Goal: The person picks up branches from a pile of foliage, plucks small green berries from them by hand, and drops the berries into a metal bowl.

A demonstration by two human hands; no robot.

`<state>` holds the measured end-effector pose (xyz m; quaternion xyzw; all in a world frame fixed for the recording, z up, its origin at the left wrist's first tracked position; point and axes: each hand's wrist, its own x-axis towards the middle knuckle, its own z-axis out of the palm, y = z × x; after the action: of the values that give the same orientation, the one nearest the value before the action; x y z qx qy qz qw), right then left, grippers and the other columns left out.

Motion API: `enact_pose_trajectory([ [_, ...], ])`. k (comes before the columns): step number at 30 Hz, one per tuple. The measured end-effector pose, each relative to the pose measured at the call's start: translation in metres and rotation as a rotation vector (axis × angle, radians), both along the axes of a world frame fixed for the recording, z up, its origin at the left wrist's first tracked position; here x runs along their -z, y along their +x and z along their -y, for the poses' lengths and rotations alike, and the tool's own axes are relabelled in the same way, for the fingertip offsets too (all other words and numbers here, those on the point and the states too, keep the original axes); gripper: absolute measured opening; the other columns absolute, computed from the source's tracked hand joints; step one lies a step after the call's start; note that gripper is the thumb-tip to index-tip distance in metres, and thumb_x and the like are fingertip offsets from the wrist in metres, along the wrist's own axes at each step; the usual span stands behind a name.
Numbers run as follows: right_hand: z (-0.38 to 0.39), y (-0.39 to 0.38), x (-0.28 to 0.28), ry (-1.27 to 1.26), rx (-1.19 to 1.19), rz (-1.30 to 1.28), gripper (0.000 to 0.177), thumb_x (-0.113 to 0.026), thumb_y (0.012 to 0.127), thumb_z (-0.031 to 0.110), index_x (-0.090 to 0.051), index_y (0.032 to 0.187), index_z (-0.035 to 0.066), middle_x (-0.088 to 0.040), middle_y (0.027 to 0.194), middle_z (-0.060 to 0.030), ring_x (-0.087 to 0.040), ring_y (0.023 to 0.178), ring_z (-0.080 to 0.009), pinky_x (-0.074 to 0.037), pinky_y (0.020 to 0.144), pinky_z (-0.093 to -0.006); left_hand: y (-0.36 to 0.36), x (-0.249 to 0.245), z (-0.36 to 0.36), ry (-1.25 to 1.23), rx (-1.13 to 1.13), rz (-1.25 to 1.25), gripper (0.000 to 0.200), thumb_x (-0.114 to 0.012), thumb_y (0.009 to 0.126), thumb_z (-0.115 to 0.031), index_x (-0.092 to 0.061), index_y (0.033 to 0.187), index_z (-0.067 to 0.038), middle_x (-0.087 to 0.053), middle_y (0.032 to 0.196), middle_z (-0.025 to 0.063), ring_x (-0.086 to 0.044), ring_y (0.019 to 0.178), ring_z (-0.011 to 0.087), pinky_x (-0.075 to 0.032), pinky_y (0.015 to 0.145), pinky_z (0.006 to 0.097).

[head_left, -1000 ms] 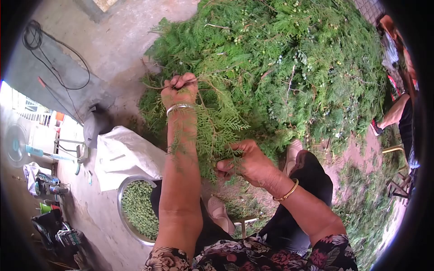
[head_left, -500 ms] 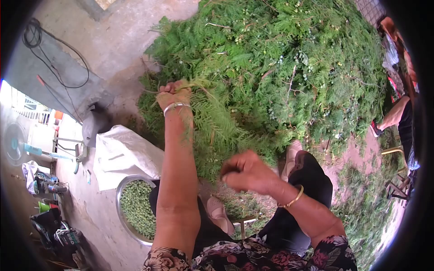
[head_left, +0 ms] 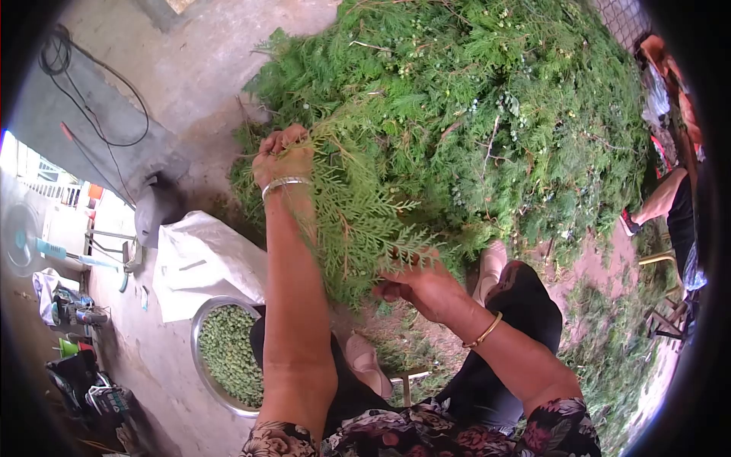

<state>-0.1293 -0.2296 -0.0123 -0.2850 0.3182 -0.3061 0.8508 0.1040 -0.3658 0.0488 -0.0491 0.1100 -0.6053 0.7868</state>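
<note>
My left hand [head_left: 283, 152] is closed around the stem end of a leafy evergreen sprig [head_left: 354, 217], which looks like arborvitae. Its flat, feathery sprays hang down to the right of my forearm. At the lower tips of the sprig is my right hand [head_left: 426, 288], its fingers curled and partly covered by leaves; what they grip cannot be made out. Beyond both hands lies a large heap of cut evergreen branches [head_left: 457, 114], with small pale cones among the leaves. To the left of my leg, a round metal basin [head_left: 199, 358] holds many small green cones [head_left: 232, 354].
A white sack [head_left: 205, 266] lies beside the basin. At the left stand a fan [head_left: 27, 240] and a black bag [head_left: 91, 388]; a coiled cable [head_left: 57, 53] lies above. Another person's leg [head_left: 659, 202] shows at the right edge. Loose trimmings [head_left: 617, 343] cover the ground there.
My right hand has moved slightly up and right, in among the sprig's tips. My left hand has shifted a little left, and the sprig has spread toward my right hand.
</note>
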Motion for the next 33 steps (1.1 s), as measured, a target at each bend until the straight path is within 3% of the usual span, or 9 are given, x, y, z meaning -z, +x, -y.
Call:
enact_pose_trajectory([
  [8,0.006,0.000,-0.018,0.160,0.116,-0.014,0.042,-0.065,0.089,0.021,-0.045,0.125,0.014,-0.056,0.106,0.0004,-0.054,0.102,-0.0131,-0.045,0.084,-0.0296,-0.023,0.015,-0.007,0.128,0.027,-0.032,0.035,-0.038,0.098,-0.026,-0.040,0.067,-0.010,-0.035,0.057,-0.0018,-0.029,0.050,0.0139,-0.030,0.049,0.0308],
  [11,0.010,-0.004,0.032,-0.082,-0.005,0.061,0.038,-0.064,0.090,0.018,-0.045,0.123,0.013,-0.054,0.118,-0.0043,-0.052,0.112,-0.0183,-0.046,0.093,-0.0419,-0.023,0.031,-0.006,0.109,0.065,-0.014,0.037,-0.036,0.100,-0.027,-0.040,0.068,-0.010,-0.036,0.057,-0.0027,-0.030,0.049,0.0132,-0.030,0.048,0.0304],
  [13,0.007,-0.004,0.076,-0.962,0.002,-0.253,0.043,-0.065,0.089,0.019,-0.044,0.126,0.012,-0.055,0.117,-0.0055,-0.052,0.111,-0.0187,-0.045,0.095,-0.0399,-0.025,0.036,-0.006,0.114,0.081,-0.018,0.037,-0.036,0.100,-0.027,-0.040,0.068,-0.010,-0.036,0.056,-0.0029,-0.030,0.049,0.0130,-0.029,0.048,0.0304],
  [17,0.003,-0.005,0.001,-0.600,0.082,0.239,0.041,-0.068,0.085,0.019,-0.048,0.120,0.009,-0.054,0.118,-0.0097,-0.052,0.108,-0.0215,-0.045,0.093,-0.0375,-0.033,0.036,-0.010,0.149,0.103,-0.027,0.036,-0.037,0.100,-0.028,-0.040,0.070,-0.010,-0.036,0.055,-0.0033,-0.029,0.047,0.0122,-0.028,0.048,0.0297],
  [19,0.001,-0.003,-0.037,-0.590,-0.107,-0.583,0.040,-0.066,0.082,0.018,-0.049,0.117,0.009,-0.060,0.102,0.0007,-0.053,0.103,-0.0165,-0.036,0.097,-0.0315,-0.033,0.036,-0.011,0.160,0.116,-0.035,0.035,-0.037,0.100,-0.028,-0.040,0.071,-0.009,-0.036,0.055,-0.0034,-0.028,0.046,0.0119,-0.028,0.048,0.0297],
  [25,0.000,0.000,-0.025,-1.157,0.096,-0.506,0.016,-0.064,0.084,0.016,-0.057,0.093,0.004,-0.056,0.074,0.0023,-0.053,0.078,-0.0097,-0.044,0.083,-0.0256,-0.008,0.053,-0.014,0.074,0.185,-0.005,0.021,-0.044,0.090,-0.014,-0.039,0.070,-0.015,-0.039,0.059,-0.0019,-0.034,0.051,0.0140,-0.030,0.052,0.0316],
  [28,0.007,-0.003,-0.063,-0.671,-0.253,-0.714,0.023,-0.069,0.078,0.010,-0.057,0.097,0.006,-0.053,0.110,-0.0122,-0.049,0.106,-0.0227,-0.043,0.089,-0.0324,0.032,0.124,0.010,-0.073,0.274,-0.126,0.019,-0.044,0.087,-0.013,-0.040,0.069,-0.015,-0.040,0.058,-0.0009,-0.035,0.054,0.0151,-0.030,0.055,0.0331],
  [32,-0.008,0.003,-0.045,-0.597,-0.040,-0.540,0.028,-0.067,0.079,0.004,-0.053,0.103,0.008,-0.054,0.101,-0.0058,-0.049,0.098,-0.0110,-0.043,0.083,-0.0263,0.000,0.057,-0.013,0.226,0.089,0.117,0.018,-0.044,0.083,-0.012,-0.040,0.066,-0.014,-0.041,0.057,0.0000,-0.034,0.056,0.0157,-0.029,0.056,0.0332],
  [33,-0.008,0.010,-0.039,-0.601,0.122,-0.423,0.016,-0.062,0.078,0.001,-0.053,0.091,0.004,-0.050,0.083,-0.0028,-0.045,0.079,-0.0077,-0.041,0.067,-0.0254,-0.002,0.054,-0.013,0.276,0.030,0.153,0.021,-0.040,0.090,-0.016,-0.041,0.070,-0.011,-0.039,0.056,-0.0009,-0.031,0.051,0.0143,-0.028,0.052,0.0313],
])
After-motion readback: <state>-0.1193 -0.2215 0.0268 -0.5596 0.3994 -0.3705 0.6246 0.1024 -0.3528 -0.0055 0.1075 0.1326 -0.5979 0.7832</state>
